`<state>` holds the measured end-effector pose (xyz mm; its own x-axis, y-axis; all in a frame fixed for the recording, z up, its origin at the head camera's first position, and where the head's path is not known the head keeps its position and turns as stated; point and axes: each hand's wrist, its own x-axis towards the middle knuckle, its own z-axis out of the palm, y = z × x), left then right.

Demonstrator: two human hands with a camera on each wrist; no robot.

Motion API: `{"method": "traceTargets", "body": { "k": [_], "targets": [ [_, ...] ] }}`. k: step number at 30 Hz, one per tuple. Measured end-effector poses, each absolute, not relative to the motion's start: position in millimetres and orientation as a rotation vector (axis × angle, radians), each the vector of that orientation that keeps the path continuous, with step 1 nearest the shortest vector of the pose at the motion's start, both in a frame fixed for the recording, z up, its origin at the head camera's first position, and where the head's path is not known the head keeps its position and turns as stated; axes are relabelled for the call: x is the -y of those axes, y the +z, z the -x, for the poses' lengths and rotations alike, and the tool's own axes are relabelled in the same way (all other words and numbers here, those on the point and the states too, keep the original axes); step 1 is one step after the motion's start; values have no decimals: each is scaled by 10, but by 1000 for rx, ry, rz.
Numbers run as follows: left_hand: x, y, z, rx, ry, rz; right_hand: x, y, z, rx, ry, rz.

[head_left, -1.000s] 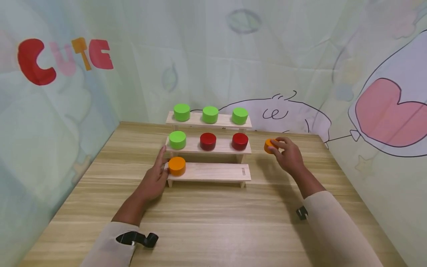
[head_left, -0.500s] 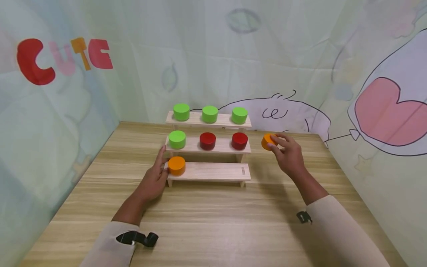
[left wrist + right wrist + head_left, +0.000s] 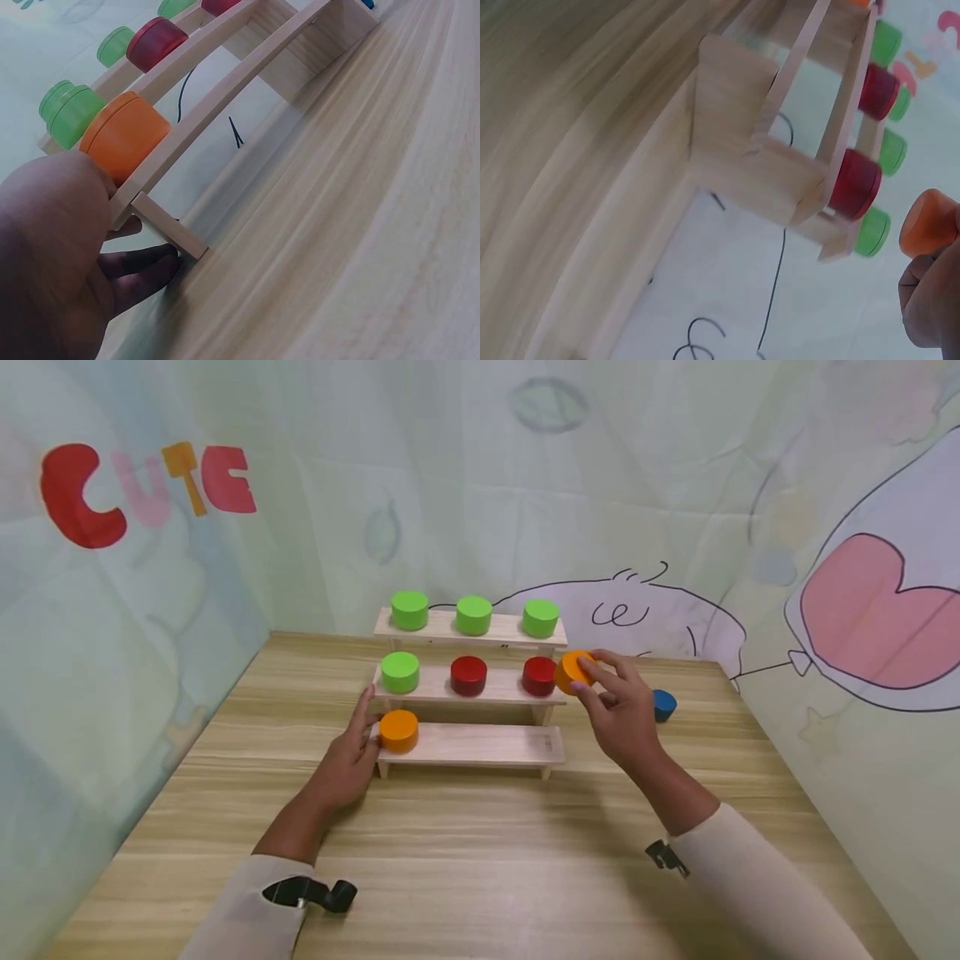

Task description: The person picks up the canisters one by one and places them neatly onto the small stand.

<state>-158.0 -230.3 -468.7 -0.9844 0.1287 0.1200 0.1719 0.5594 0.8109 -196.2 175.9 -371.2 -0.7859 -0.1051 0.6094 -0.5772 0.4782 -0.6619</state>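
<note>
A three-tier wooden stand (image 3: 487, 745) bears round blocks. Three green blocks (image 3: 474, 615) sit on the top tier. On the middle tier are a green block (image 3: 400, 672) and two red blocks (image 3: 468, 676). An orange block (image 3: 398, 731) stands at the left end of the bottom tier. My left hand (image 3: 348, 768) grips that end, its fingers by the leg in the left wrist view. My right hand (image 3: 624, 714) pinches a second orange block (image 3: 574, 672) in the air, off the middle tier's right end, overlapping a red block in the head view.
A blue block (image 3: 664, 705) lies on the wooden table (image 3: 465, 852), right of the stand and partly hidden by my right hand. Printed cloth walls (image 3: 315, 543) enclose the table at the back and both sides.
My right hand has moved left and slightly up with the orange block, towards the stand. The blue block has come into view behind it. My left hand stays in place.
</note>
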Motion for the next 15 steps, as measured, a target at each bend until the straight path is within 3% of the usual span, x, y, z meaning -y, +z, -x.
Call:
{"method": "traceTargets", "body": {
  "k": [15],
  "targets": [
    [2317, -4716, 1597, 2730, -1404, 280, -1260, -3707, 1766, 2282, 1602, -574]
  ]
}}
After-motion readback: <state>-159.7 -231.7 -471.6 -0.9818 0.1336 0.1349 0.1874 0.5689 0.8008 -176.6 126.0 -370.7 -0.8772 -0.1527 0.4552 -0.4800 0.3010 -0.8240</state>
